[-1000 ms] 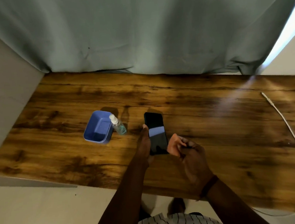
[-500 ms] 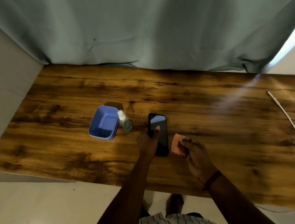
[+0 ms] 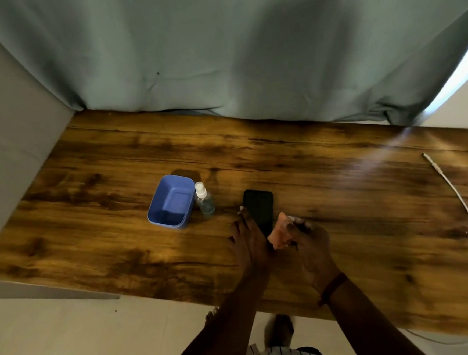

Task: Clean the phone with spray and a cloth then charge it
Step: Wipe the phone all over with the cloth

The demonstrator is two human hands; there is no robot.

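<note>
Phone point(image 3: 260, 209) sits in the left hand point(image 3: 249, 240), beside the spray bottle point(image 3: 204, 202). Right hand point(image 3: 308, 241) pinches the cloth point(image 3: 279, 229). Loose fingers could drop the phone.

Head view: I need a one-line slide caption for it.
Left hand steadies a black phone on the wooden table while the right hand holds a peach cloth beside it.

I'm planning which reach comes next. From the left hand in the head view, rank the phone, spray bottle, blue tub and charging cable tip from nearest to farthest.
Measured from the left hand:
1. Phone, touching its fingers on the right.
2. Spray bottle, up and to the left.
3. Blue tub, just beyond the bottle, farther left.
4. Charging cable tip, far across the table's right end.
</note>
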